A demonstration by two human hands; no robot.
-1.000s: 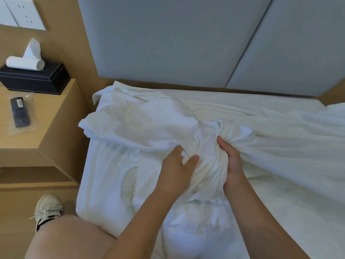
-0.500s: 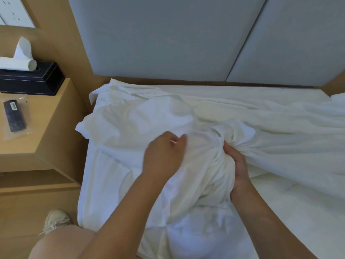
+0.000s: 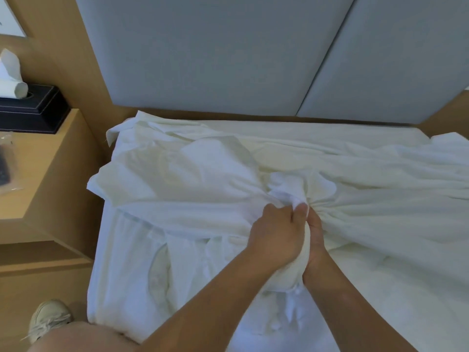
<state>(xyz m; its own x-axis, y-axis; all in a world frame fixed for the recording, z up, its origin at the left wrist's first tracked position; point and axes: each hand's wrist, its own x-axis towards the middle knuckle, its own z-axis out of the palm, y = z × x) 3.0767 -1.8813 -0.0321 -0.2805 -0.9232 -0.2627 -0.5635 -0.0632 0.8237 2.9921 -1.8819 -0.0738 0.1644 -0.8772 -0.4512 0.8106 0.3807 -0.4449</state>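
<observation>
A crumpled white sheet lies over the bed, gathered into a thick bunch near the middle. My left hand grips that bunch from the left, fingers curled round the cloth. My right hand grips the same bunch from the right, pressed close against the left hand, thumb up at the folds. Cloth fans out in tight pleats to the right of my hands. A loose corner of the sheet hangs off the bed's left edge.
A grey padded headboard stands behind the bed. At left a wooden nightstand carries a black tissue box and a bagged remote. My knee and a pale shoe are at the lower left.
My left hand has moved right and down from the flat cloth and now grips the bunch beside my right hand. The view has shifted to the right.
</observation>
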